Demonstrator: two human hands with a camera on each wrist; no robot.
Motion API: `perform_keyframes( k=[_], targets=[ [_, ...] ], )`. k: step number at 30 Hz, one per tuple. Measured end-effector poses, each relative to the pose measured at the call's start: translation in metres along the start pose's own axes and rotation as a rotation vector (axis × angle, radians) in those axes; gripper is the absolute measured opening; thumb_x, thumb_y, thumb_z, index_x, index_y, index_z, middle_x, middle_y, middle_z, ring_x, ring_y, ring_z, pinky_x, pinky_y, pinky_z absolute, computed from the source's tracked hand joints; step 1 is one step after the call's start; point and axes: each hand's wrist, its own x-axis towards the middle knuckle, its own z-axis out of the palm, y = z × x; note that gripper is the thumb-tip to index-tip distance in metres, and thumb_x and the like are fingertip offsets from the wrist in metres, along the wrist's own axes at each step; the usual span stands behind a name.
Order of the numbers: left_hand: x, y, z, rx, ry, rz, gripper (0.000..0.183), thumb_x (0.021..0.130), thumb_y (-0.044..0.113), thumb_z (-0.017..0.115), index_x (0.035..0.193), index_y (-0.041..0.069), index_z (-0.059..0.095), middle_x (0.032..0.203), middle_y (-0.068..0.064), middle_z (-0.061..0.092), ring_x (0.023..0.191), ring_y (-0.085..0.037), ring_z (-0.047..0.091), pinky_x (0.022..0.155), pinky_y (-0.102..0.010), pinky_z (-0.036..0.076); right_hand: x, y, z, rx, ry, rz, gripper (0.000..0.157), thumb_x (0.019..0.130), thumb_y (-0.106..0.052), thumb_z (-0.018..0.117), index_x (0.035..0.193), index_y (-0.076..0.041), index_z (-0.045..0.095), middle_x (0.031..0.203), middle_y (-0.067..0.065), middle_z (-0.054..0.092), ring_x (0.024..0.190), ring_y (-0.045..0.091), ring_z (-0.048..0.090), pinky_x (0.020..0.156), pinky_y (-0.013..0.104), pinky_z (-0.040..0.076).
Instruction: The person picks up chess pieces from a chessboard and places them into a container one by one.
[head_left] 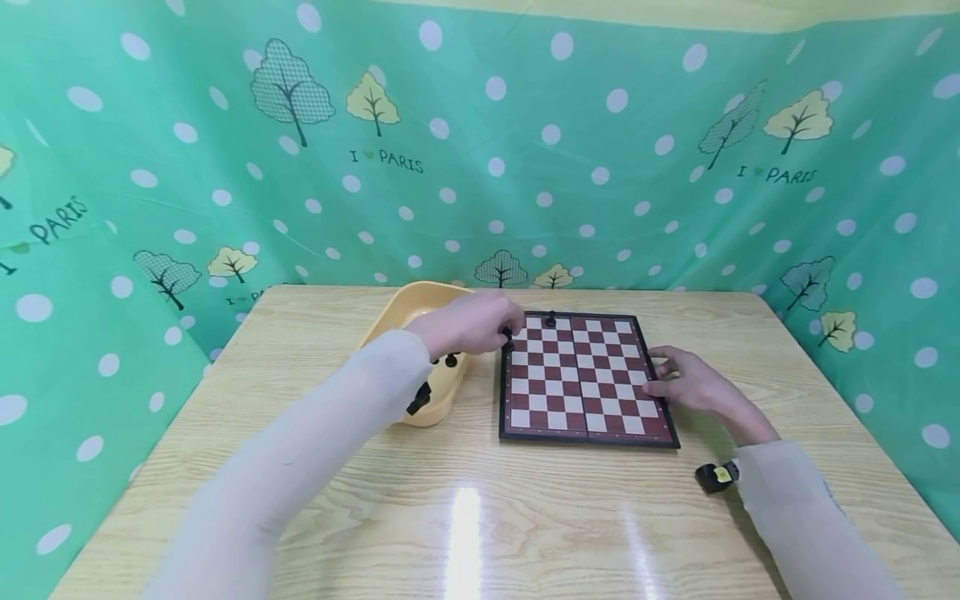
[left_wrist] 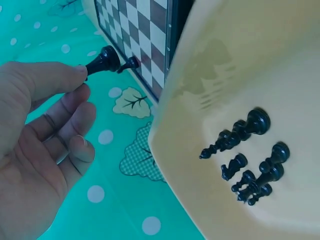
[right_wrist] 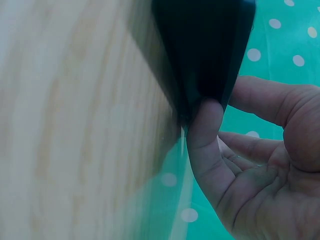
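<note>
My left hand [head_left: 486,325] pinches a black chess piece [left_wrist: 104,61] between thumb and forefinger, over the left edge of the chessboard [head_left: 551,375]. Its wide base points away from the fingers, which hide its top, so the kind cannot be told. Another black chess piece [head_left: 551,320] stands on the far row of the board. At the board's right side, my right hand [head_left: 690,382] grips the dark edge [right_wrist: 205,55], the thumb on one face and a finger on the other.
Left of the board, a pale yellow plastic bin [head_left: 420,293] holds several black chess pieces [left_wrist: 258,120] lying on their sides. Board and bin rest on a wooden table [head_left: 562,517]. A green dotted cloth [head_left: 525,100] hangs behind the table.
</note>
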Motion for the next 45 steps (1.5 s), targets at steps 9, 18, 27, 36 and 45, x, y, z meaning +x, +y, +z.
perform_keyframes(
  k=[9,18,27,36,45],
  targets=[
    [-0.023,-0.009,-0.001,-0.035,0.015,-0.027,0.022,0.077,0.005,0.054,0.094,0.014,0.064,0.088,0.006,0.060,0.075,-0.006,0.052,0.067,-0.017,0.044,0.000,0.001,0.001,0.011,0.002,0.009,0.071,0.082,-0.016,0.063,0.137,0.005,0.023,0.106,0.023,0.047,0.081,0.023,0.056,0.067,0.031,0.049],
    [-0.042,-0.021,-0.009,-0.050,0.060,-0.023,0.019,0.078,0.003,0.056,0.092,0.013,0.064,0.089,0.004,0.060,0.076,-0.008,0.053,0.072,-0.021,0.045,0.001,0.000,0.001,0.020,-0.002,0.027,0.071,0.082,-0.015,0.062,0.138,0.003,0.022,0.107,0.022,0.046,0.082,0.024,0.056,0.066,0.032,0.049],
    [-0.055,-0.031,-0.010,0.004,0.136,0.003,0.020,0.071,-0.001,0.054,0.080,0.016,0.060,0.074,0.007,0.055,0.066,-0.008,0.049,0.062,-0.023,0.043,0.002,0.002,0.001,0.050,-0.006,0.032,0.072,0.082,-0.014,0.062,0.138,0.004,0.021,0.105,0.021,0.045,0.082,0.024,0.055,0.066,0.034,0.051],
    [-0.070,-0.048,-0.009,-0.033,0.139,-0.054,0.016,0.072,0.002,0.059,0.083,0.013,0.064,0.075,0.006,0.057,0.069,-0.010,0.052,0.065,-0.025,0.045,0.002,0.000,0.000,0.039,-0.010,0.050,0.072,0.083,-0.015,0.063,0.139,0.003,0.021,0.107,0.021,0.045,0.083,0.024,0.055,0.066,0.033,0.050],
    [-0.085,-0.061,-0.002,-0.054,0.073,-0.170,0.017,0.075,0.004,0.061,0.088,0.015,0.063,0.081,0.005,0.058,0.075,-0.012,0.054,0.069,-0.027,0.046,0.002,0.001,0.001,0.024,-0.006,0.054,0.072,0.083,-0.016,0.062,0.139,0.003,0.022,0.107,0.020,0.045,0.084,0.025,0.053,0.066,0.032,0.048]
  ],
)
